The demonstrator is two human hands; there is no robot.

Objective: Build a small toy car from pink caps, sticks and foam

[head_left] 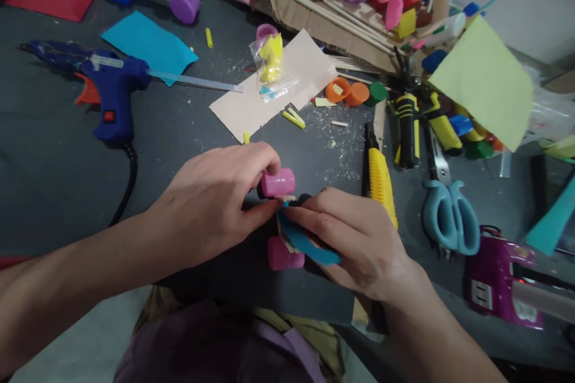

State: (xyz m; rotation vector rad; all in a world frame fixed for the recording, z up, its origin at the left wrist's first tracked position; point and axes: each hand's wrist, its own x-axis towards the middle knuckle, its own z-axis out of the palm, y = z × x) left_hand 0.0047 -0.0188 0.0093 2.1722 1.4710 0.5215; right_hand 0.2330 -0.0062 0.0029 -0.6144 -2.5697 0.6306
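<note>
Near the table's front edge, a small toy car (309, 240) with a blue body is between my hands. Two pink bottle caps (282, 182) sit at its left end like wheels, one on the far side and one on the near side. My left hand (224, 191) has its fingers curled against the far cap, its thumb tip at the blue body. My right hand (359, 236) grips the blue body from the right, fingers wrapped over it. The car's right end is hidden under that hand.
A blue glue gun (114, 81) lies at the left with its glue stick pointing right. A yellow cutter (381, 179), pliers (406, 128) and blue-handled scissors (450, 215) lie at the right. Caps, wooden sticks (345, 24) and paper scraps are at the back.
</note>
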